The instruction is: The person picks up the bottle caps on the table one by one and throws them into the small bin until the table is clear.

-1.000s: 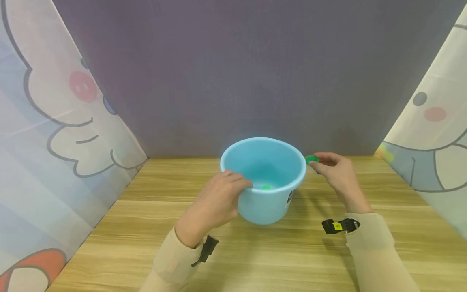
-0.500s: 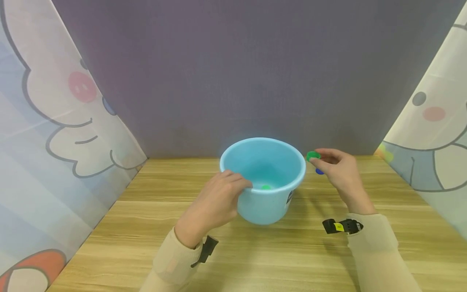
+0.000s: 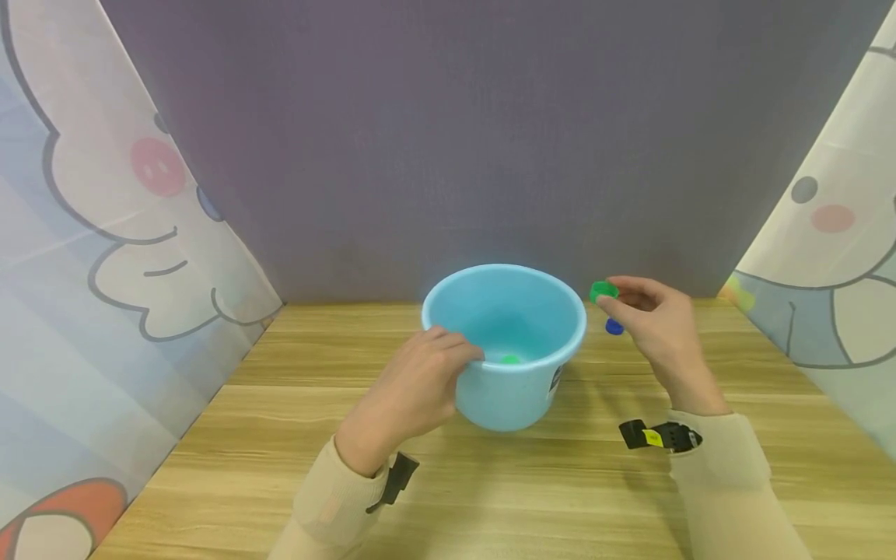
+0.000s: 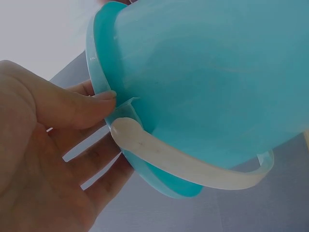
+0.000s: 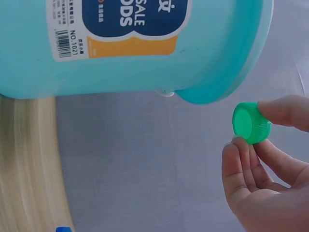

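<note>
A light blue plastic bucket stands on the table, with a small green piece lying on its bottom. My left hand grips the near left part of the rim; in the left wrist view the thumb presses the outside, close to the pivot of a white handle. Right of the bucket, my right hand pinches a green bottle cap between thumb and fingers, above the table and apart from the rim. Below it a blue bottle cap lies on the table.
The wood-grain table meets a dark grey panel right behind the bucket. Cartoon-printed curtains flank both sides, the left curtain and the right curtain. A printed label is on the bucket's right side.
My right hand has risen and moved slightly right with the green bottle cap, leaving the blue bottle cap in fuller view on the table. My left hand and the bucket have stayed in place.
</note>
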A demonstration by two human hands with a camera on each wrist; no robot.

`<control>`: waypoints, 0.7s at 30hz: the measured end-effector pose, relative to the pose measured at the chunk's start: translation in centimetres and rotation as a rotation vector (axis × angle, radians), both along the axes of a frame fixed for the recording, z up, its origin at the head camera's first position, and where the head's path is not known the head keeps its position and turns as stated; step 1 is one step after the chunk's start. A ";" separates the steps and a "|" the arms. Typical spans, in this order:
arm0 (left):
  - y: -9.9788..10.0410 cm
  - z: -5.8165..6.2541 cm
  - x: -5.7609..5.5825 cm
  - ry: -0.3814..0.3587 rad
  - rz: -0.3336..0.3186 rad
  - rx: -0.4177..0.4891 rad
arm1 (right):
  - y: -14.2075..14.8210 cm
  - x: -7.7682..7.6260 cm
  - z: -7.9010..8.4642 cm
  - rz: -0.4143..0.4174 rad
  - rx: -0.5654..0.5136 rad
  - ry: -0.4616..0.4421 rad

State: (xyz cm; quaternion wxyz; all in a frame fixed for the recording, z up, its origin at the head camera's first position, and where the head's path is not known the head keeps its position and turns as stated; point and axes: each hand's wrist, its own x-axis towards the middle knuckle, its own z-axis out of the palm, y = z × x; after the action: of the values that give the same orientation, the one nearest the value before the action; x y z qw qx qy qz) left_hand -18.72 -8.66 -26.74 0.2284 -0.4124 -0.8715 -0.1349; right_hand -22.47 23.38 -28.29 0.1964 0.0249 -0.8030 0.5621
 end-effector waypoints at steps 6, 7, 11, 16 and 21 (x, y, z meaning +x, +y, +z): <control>0.0 0.0 0.0 0.005 0.000 0.001 | -0.3 0.3 0.3 0.007 -0.012 0.017; 0.0 -0.1 0.0 0.007 0.000 0.001 | -0.4 0.4 0.3 0.007 -0.014 0.022; 0.1 -0.1 0.0 0.010 0.000 0.001 | -0.6 0.6 0.6 0.010 -0.021 0.040; 0.1 0.0 0.1 0.006 -0.002 0.001 | -1.0 0.9 0.9 0.022 -0.035 0.052; 0.1 0.0 0.0 0.002 -0.006 -0.002 | -1.4 1.1 1.0 0.025 -0.022 0.072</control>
State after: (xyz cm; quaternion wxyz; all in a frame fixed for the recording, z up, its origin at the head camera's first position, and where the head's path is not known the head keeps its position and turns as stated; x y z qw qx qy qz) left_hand -18.75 -8.54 -26.77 0.2286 -0.4155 -0.8701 -0.1344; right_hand -21.36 21.98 -27.29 0.2183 0.0530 -0.7889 0.5720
